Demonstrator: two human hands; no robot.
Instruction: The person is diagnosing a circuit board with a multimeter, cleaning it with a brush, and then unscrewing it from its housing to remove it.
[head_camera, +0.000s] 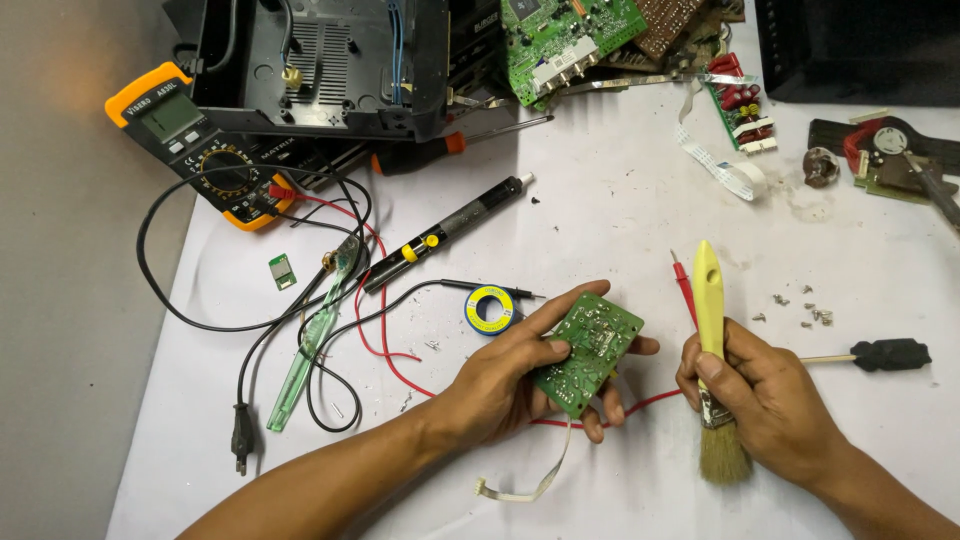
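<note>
Two hands are busy over the white table (620, 220). My left hand (510, 375) is wrapped around a small green board (588, 350), holding it tilted up just above the table. My right hand (765, 390) is closed tight on a yellow brush (712, 360), with its bristles pointing down. A red wire (640, 408) lies under both hands.

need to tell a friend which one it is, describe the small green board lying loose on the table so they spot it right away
Start at the orange-edged multimeter at the white table's far left. Just below it, inside the loop of black cable, lies the small green board, alone and flat. It is far smaller than the circuit board in the left hand.
</note>
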